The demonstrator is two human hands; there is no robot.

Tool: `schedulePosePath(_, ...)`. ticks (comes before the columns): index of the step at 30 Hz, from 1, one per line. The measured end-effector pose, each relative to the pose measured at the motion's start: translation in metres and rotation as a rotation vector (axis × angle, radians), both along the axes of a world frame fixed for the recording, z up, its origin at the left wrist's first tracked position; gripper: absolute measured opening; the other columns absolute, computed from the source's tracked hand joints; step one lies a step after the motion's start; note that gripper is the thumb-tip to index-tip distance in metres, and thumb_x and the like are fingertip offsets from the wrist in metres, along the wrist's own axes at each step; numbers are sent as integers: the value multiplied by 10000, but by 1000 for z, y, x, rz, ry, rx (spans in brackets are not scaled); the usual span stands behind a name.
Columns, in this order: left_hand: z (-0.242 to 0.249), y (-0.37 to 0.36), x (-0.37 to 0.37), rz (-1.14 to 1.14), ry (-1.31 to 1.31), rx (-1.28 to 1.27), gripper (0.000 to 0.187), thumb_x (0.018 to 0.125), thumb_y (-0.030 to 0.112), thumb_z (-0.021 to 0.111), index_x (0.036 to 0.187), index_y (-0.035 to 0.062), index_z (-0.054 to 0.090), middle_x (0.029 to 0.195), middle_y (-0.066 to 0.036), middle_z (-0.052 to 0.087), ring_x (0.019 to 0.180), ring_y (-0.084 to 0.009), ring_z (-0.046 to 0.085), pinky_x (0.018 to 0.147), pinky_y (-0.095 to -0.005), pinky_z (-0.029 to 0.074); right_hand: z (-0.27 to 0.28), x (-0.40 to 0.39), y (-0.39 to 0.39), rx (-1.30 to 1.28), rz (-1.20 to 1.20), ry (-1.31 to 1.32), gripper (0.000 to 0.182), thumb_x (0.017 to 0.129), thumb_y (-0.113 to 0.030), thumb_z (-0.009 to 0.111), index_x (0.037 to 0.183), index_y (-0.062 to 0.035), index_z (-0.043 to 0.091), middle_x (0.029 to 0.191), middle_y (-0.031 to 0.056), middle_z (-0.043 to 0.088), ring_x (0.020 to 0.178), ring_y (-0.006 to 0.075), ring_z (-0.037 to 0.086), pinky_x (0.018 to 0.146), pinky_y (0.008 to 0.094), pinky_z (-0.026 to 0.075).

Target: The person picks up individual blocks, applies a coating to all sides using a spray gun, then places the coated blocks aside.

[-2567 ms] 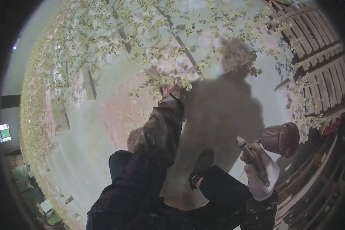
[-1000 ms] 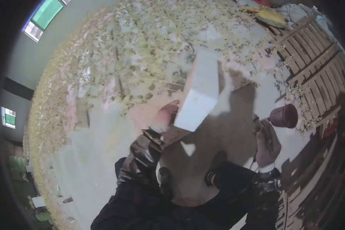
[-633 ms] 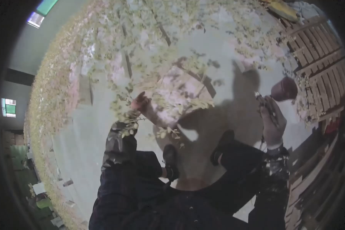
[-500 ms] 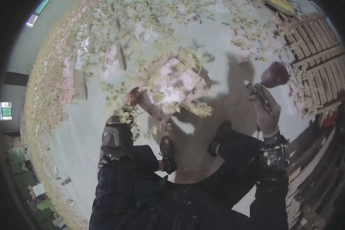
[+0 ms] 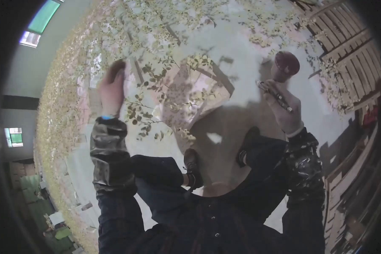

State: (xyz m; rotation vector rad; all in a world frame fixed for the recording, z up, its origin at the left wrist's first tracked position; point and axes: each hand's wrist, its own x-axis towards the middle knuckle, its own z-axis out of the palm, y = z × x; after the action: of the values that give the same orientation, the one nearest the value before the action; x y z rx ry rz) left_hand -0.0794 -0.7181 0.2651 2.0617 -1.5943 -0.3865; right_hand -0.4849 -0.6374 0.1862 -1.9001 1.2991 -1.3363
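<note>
My right hand (image 5: 286,111) is wrapped round a pair of pruning shears (image 5: 279,98), whose pale tip points up and left. Just beyond it stands a dark red pot (image 5: 287,64). My left hand (image 5: 111,94) is over the cut foliage at the left, its fingers reaching forward and slightly blurred; I see nothing in them. Between my hands, a leafy sprig (image 5: 142,115) lies beside a pale, box-like thing (image 5: 211,91) with leaves scattered on and around it.
Leafy cuttings (image 5: 156,25) spread across the floor ahead and along the left. Slatted wooden pallets (image 5: 343,42) stand at the right, with more wooden boards below them. My shoes (image 5: 191,163) are on the floor near the box-like thing.
My left hand has moved forward and left, away from the leafy sprigs by the box-like thing. My right hand, still on the shears, has shifted slightly left in view.
</note>
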Motion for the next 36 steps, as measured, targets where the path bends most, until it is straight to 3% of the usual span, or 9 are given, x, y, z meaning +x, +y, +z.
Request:
schedulePosePath(5,-33,-40,-130,-562,-394,688,340,942,81,335,1208,9,534,1145,-139,596,959,-264,621,830,-355,552,0,-5,-1,-114,56,6,344,856,-23,615,1178,69,540,1076,185,639,1011,267,628,892,351,515)
schedulePosePath(8,-88,-55,-165,-337,-485,731,308,905,338,462,1137,220,627,1139,-28,622,1059,-213,591,963,-358,442,0,-12,4,-54,51,-15,316,874,-31,589,1165,83,544,1103,189,625,1022,271,620,910,336,508)
schedulePosePath(11,-93,-51,-178,-210,115,610,627,800,651,451,976,79,636,901,-94,619,820,-204,582,825,-345,448,4,-18,7,-110,8,-8,351,842,-63,652,1153,72,560,1058,195,642,877,239,663,767,298,560)
schedulePosePath(17,-104,-58,-190,-39,1056,280,722,917,527,329,1341,-56,370,1364,-213,422,1278,-320,390,1109,-404,225,5,-23,3,-162,-68,6,376,827,-170,692,1161,-23,602,935,120,685,717,161,658,647,277,544)
schedulePosePath(23,-175,-83,-137,-388,64,193,321,918,102,460,1200,169,598,1204,-259,549,1134,-359,524,1009,-391,395,8,-27,-1,-119,-36,-21,311,826,-127,676,1120,-41,621,932,99,696,712,141,662,626,262,540)
schedulePosePath(26,-179,-91,-127,-227,319,342,654,761,224,707,1347,118,436,1304,-142,508,1191,-286,500,1015,-340,390,8,-27,-3,-78,-7,-36,291,844,-98,640,1131,-59,618,819,30,654,633,91,546,593,238,471)
schedulePosePath(29,-123,-54,-141,-347,449,269,400,814,307,591,1147,87,616,1180,-132,598,1156,-267,538,1031,-364,350,3,-27,-6,-88,36,-33,346,817,-35,650,1158,-19,593,969,116,668,763,147,637,679,254,528)
schedulePosePath(32,-92,-35,-154,-339,808,280,536,866,376,487,1257,10,505,1335,-174,458,1271,-309,404,1097,-425,244,-1,-24,-11,-159,6,-53,334,830,-97,662,1154,-35,607,919,100,684,682,131,635,606,246,521)
schedulePosePath(36,-93,-30,-153,-370,1040,143,365,898,342,488,1064,37,598,1022,-144,605,958,-290,566,863,-404,434,-2,-21,-14,-198,16,-29,352,833,-93,669,1165,-8,589,953,121,681,670,130,638,589,245,528)
